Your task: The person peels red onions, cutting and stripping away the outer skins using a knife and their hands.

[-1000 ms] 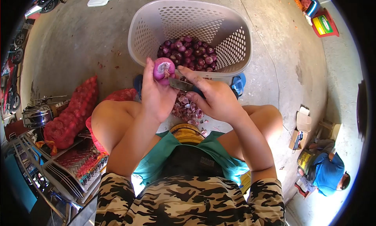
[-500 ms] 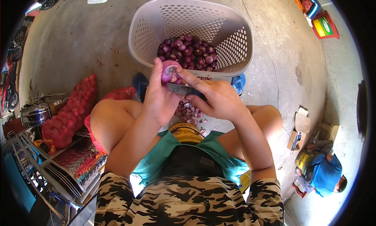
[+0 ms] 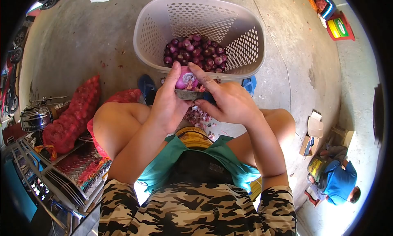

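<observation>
My left hand [image 3: 170,103] grips a red onion [image 3: 184,81], with the thumb along its left side. A pale, ringed end of the onion faces up, and reddish skin hangs by it. My right hand [image 3: 229,101] is closed round a knife [image 3: 189,94], whose short blade lies against the near side of the onion. The right index finger rests on the onion's right upper side. Just beyond my hands stands a perforated grey basket [image 3: 141,51] with many purple onions [image 3: 196,51] inside. Onion peelings [image 3: 198,116] lie on the floor below my hands.
Red mesh sacks of onions [image 3: 75,117] lean at the left beside a metal trolley [image 3: 53,182] and a shiny pot [image 3: 35,119]. Blue slippers [image 3: 146,86] are near the basket. An open cardboard box [image 3: 314,127] and a seated person in blue [image 3: 339,180] are at the right.
The onion has turned, so its pale end faces more upward and toward me. My right index finger has shifted to the onion's upper side, and the knife blade has levelled across its near side.
</observation>
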`<action>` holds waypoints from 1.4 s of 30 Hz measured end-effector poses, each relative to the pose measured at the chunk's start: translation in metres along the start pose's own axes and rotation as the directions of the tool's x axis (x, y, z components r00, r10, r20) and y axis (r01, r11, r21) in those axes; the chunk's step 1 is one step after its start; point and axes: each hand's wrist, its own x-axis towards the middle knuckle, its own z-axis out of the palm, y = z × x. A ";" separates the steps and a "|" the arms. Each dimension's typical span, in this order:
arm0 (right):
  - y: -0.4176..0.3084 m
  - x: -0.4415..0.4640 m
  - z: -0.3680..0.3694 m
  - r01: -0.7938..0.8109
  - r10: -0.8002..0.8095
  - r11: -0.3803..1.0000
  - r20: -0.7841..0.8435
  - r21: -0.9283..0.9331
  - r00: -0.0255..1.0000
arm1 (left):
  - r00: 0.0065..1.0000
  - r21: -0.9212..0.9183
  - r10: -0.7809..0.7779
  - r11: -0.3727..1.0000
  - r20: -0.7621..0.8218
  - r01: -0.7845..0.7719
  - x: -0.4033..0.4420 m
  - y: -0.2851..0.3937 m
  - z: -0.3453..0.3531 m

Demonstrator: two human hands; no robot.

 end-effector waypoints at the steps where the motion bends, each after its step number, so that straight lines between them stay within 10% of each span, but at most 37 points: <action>1: 0.000 0.001 0.001 0.016 -0.016 1.000 -0.005 -0.013 1.000 | 1.000 -0.015 -0.022 1.000 0.021 0.022 0.000 0.000 -0.002; 42: 0.014 0.015 0.015 0.193 -0.168 0.952 -0.120 0.237 0.978 | 0.997 -0.191 -0.047 0.980 0.059 0.057 0.001 -0.003 -0.013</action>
